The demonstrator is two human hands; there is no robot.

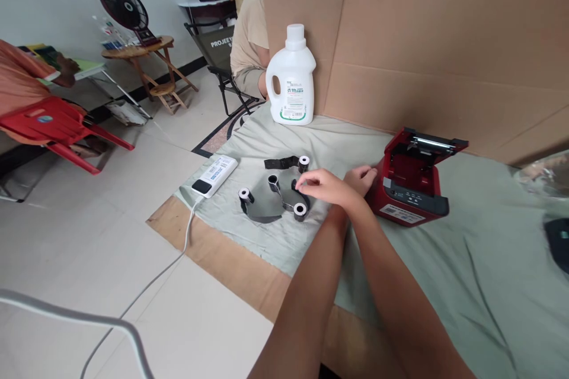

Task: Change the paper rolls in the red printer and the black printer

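I judge this the reaching step, right hand (322,185) at the black film (264,219), needing a gentle pinch, left hand (361,180) beside the red printer (411,194); I can't tell either grip.

"PROJEEY" on chair (214,52); "衣物" on bottle (291,74)

There it is, your printer (413,189), a red box trimmed in black, upright, its lid tilted high, the red inside bare to view, a white label across the face towards you! Now left of the printer: your small rolls (299,215) stand on end, dark-sided, pale rings on top, their dark strips (265,219) lying loose. The roll farthest from the printer sends its strip curving back towards it; another's points away!
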